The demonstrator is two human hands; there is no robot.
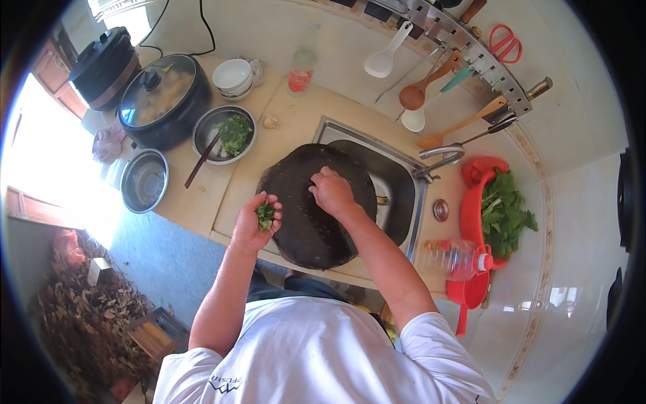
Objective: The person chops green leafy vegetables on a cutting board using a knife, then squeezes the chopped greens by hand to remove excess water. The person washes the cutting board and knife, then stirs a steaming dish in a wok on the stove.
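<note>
My left hand [257, 221] is cupped palm up around a small heap of chopped greens [265, 214], at the left edge of a dark round chopping board [303, 212]. Over the upper middle of the board is my right hand [330, 191], its fingers curled and pointing down; whether it pinches anything is hidden. Dark wet streaks and small bits lie on the board, which partly covers a steel sink [404, 202]. Up and to the left, a metal bowl [198, 136] holds more chopped greens [235, 134] and a pair of dark chopsticks [202, 160].
An empty metal bowl [145, 181], a lidded electric pan [160, 96], stacked white bowls [232, 76] and a glass bottle [302, 70] stand left and behind. At right are a faucet [443, 151], a red basket [469, 202] of leafy greens and a plastic bottle [454, 258]. Utensils hang above.
</note>
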